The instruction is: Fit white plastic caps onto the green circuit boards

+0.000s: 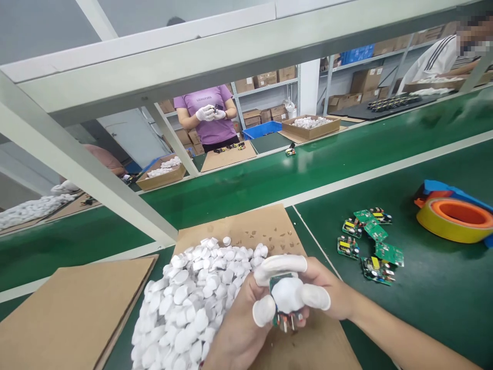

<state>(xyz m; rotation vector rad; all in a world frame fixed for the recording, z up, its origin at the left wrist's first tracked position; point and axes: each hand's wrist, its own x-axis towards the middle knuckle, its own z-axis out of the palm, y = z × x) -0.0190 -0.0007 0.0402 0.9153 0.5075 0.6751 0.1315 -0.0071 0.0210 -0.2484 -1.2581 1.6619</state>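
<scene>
Both hands meet around one small green circuit board (275,318) over the cardboard sheet. My left hand (242,318) is closed on the board, its white-capped thumb at the near left side. Against the board's face lies a soft-looking white piece (287,295), covering most of the parts. My right hand (321,288) is closed on that piece, the white-capped thumb pressing its right side and a capped finger along the top. Metal pins stick out below. Left of the hands is a heap of white flattened pieces (192,303).
Several circuit boards (375,230) lie at right, near a yellow tape roll (442,218) on a blue-and-orange holder. Folded cardboard (73,308) lies left. Beyond the frame post (115,169) runs a green conveyor (246,185) carrying one board. Co-workers (208,115) stand across it.
</scene>
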